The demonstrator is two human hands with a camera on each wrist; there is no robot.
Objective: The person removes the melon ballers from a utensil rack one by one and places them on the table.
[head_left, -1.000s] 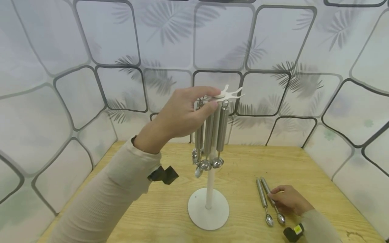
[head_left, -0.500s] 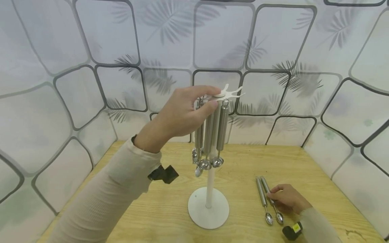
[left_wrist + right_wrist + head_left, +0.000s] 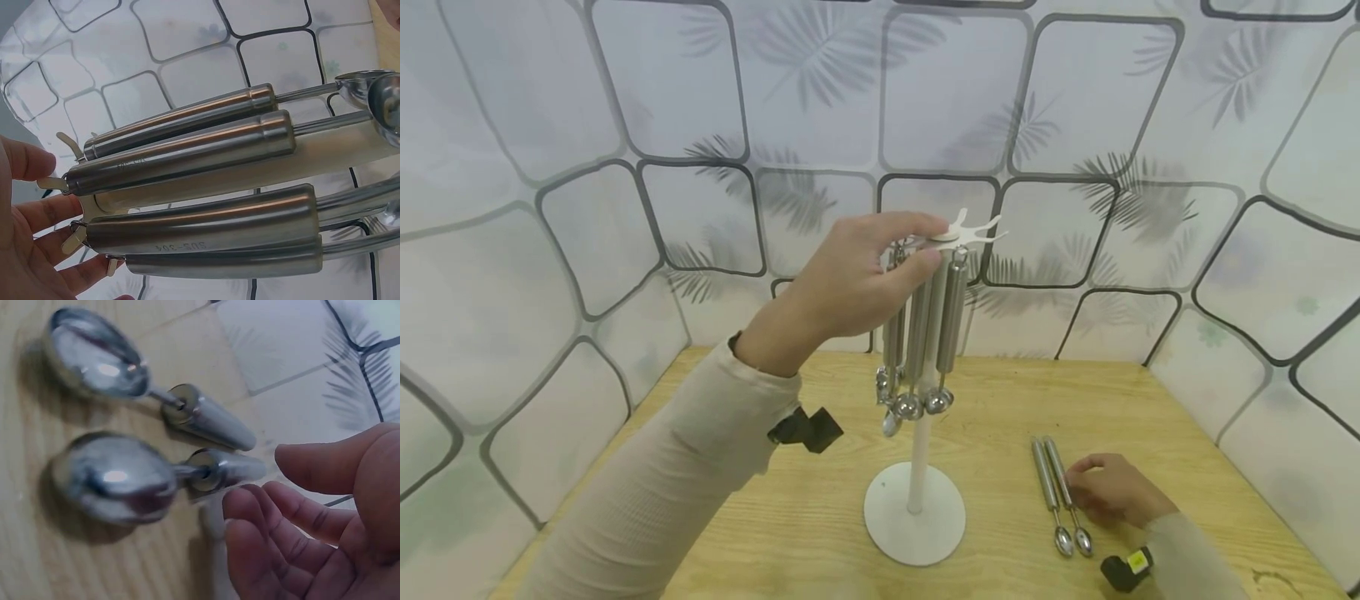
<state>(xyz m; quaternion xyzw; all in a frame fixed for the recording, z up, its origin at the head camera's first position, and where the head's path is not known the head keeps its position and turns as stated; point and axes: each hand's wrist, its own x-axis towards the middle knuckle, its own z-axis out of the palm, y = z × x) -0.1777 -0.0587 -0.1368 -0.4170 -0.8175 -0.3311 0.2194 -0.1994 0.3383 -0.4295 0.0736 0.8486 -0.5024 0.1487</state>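
Observation:
My left hand (image 3: pixel 865 271) holds the top of a white utensil stand (image 3: pixel 977 232), thumb under the branched hooks and fingers over them. Several steel scoops (image 3: pixel 951 321) hang by their handle rings from those hooks, bowls downward; the left wrist view shows their thick handles (image 3: pixel 200 225) close up. On the table to the right lie two more scoops, a left one (image 3: pixel 1044 477) and a right one (image 3: pixel 1060 477), side by side. Just right of this pair rests my right hand (image 3: pixel 1112 490), fingers loosely bent and holding nothing. Its fingertips (image 3: pixel 240 506) lie close to the nearer handle; whether they touch it I cannot tell.
The stand's round white base (image 3: pixel 914 542) sits on the wooden table (image 3: pixel 805 517). Patterned wall covering (image 3: pixel 820 100) encloses the back and both sides. A black wrist mount (image 3: pixel 808 429) is on the left sleeve, another (image 3: pixel 1126 571) on the right.
The right scoop's bowl has shifted left, nearer its neighbour. My right hand has let go of that scoop's handle and moved slightly right. The left hand keeps its hold on the stand.

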